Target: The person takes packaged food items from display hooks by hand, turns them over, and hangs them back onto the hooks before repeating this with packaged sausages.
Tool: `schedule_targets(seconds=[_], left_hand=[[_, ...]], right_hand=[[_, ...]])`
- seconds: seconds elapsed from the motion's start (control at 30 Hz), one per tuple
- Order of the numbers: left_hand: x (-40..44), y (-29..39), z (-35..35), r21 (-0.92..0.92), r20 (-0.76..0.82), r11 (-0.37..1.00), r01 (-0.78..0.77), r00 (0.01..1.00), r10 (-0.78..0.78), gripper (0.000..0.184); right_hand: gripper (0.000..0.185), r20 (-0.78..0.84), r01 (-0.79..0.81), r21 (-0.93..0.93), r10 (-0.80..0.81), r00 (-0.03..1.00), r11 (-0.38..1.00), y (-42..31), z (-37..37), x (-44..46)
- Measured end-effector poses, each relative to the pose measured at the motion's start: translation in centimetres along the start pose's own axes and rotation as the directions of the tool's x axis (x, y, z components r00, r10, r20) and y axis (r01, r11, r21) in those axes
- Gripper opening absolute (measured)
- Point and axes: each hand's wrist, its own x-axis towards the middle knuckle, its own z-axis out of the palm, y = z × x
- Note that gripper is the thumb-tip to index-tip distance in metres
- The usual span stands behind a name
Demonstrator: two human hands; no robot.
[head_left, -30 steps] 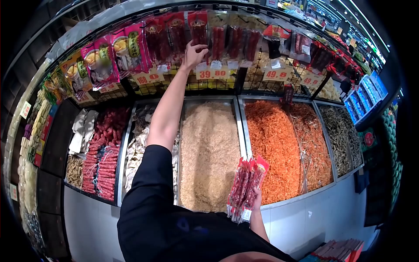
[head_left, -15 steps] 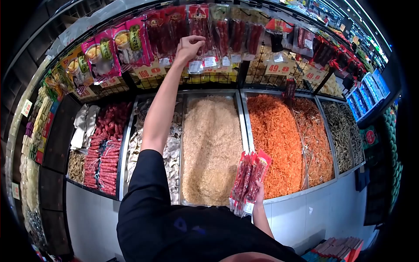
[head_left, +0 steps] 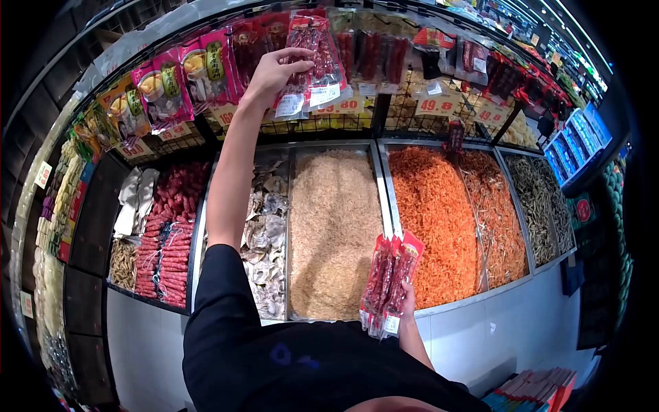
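Note:
My left hand (head_left: 276,74) is raised to the hanging rack, its fingers closed on the edge of a sausage packet (head_left: 317,55). This clear packet has a red top and white labels at its bottom, and it stands out in front of the row. Low in front of my body, my right hand (head_left: 408,301) grips several sausage packets (head_left: 388,278) by their side. They are upright and fanned, with dark red sausages showing through the plastic. Part of the right hand is hidden behind them.
Below the rack lie metal-edged bins of pale dried shrimp (head_left: 336,240), orange dried shrimp (head_left: 432,233), small dried fish (head_left: 539,206) and loose sausages (head_left: 165,254). Pink packets (head_left: 161,86) hang at the left. A blue-and-white display box (head_left: 578,145) juts out at the right.
My left hand has moved slightly left and now holds a sausage packet, which has come forward from the row. The right hand and its packets have barely moved.

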Motion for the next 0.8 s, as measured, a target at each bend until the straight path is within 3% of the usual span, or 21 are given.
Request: schedule_targets(seconds=[0.17, 0.37, 0.43, 0.63, 0.77, 0.8], left_hand=[[-3.5, 1.4, 0.6, -0.006, -0.034, 1.000, 0.012, 0.999, -0.012, 0.024], [-7.8, 2.4, 1.5, 0.001, 0.006, 0.991, -0.136, 0.991, 0.136, 0.024], [-9.9, 3.6, 2.4, -0.061, 0.032, 0.995, -0.073, 0.997, 0.075, 0.023], [-11.4, -1.2, 2.7, 0.055, -0.047, 0.974, -0.219, 0.974, 0.222, 0.017], [-12.6, -3.4, 2.6, 0.026, -0.014, 0.977, -0.211, 0.977, 0.212, 0.018], [-13.2, -4.0, 2.7, 0.033, -0.003, 0.978, -0.208, 0.978, 0.208, 0.025]], right_hand=[[0.048, 0.038, -0.015, -0.018, 0.015, 0.999, 1.000, -0.2, -0.3, -0.3], [0.052, 0.006, -0.030, -0.016, 0.030, 1.000, 0.999, 0.2, -0.6, -0.1], [0.054, 0.013, -0.059, 0.008, 0.059, 0.998, 0.998, 0.4, -1.0, 0.1], [0.057, 0.042, -0.074, -0.039, 0.075, 0.996, 0.997, 0.6, -1.1, -0.2], [0.057, 0.041, -0.072, -0.056, 0.074, 0.996, 0.996, 0.4, -0.9, -0.5], [0.057, 0.041, -0.070, -0.062, 0.073, 0.996, 0.996, 0.3, -0.8, -0.6]])
